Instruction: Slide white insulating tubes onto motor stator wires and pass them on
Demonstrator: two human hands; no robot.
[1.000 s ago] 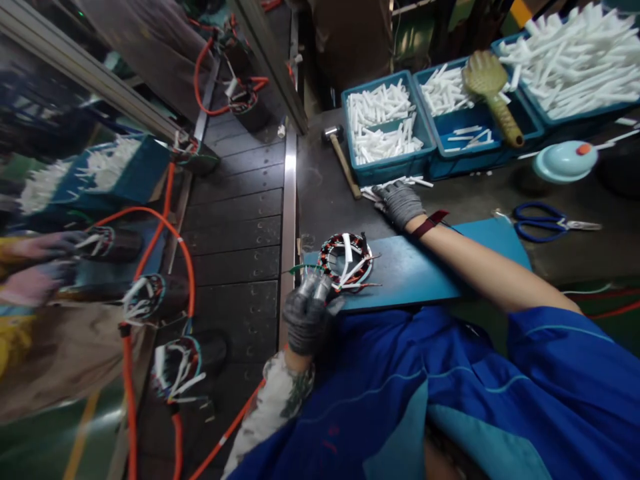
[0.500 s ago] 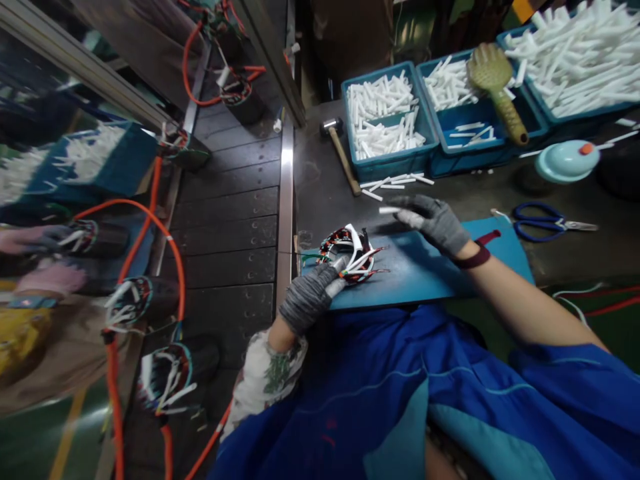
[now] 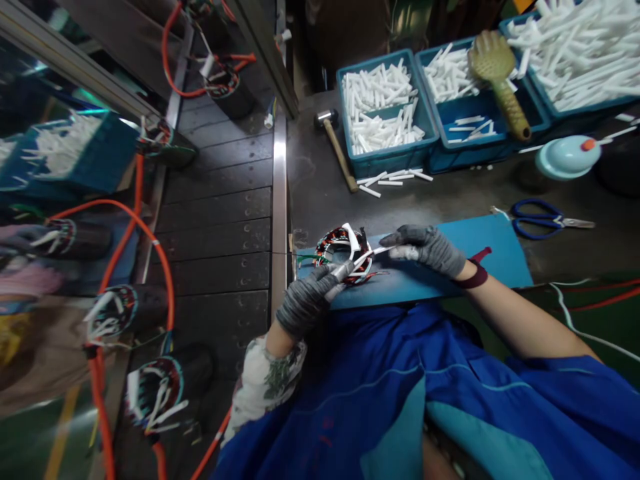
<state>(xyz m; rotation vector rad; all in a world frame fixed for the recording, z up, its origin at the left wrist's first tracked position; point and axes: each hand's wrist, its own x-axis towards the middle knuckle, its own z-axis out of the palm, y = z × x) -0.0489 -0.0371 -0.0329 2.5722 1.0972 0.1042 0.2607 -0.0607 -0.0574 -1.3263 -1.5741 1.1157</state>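
A motor stator (image 3: 328, 241) with a ring of dark, red and white windings sits at the left end of a blue mat (image 3: 480, 247). At its near side my left hand (image 3: 309, 297), in a grey glove with whitish fingertips, is closed on white-sleeved lead wires (image 3: 361, 259). To the right of the ring, my gloved right hand (image 3: 427, 250) pinches a thin white tube (image 3: 384, 249) at the wires' tips; its fingers partly hide the tube. A wide white sleeve (image 3: 351, 239) stands up from the windings.
Blue bins (image 3: 395, 160) of white tubes line the back, with a yellowish scoop (image 3: 500, 80) on one. A hammer (image 3: 340, 150), loose tubes (image 3: 395, 179), blue-handled scissors (image 3: 540, 220) and a light-blue lidded container (image 3: 567, 159) lie around. Left, a slatted conveyor (image 3: 215, 260) carries other stators (image 3: 155, 393); a co-worker's hands are beyond.
My right hand has brought the white tube down and toward the wire tips. My left hand keeps its hold on the wires. The view has shifted slightly.
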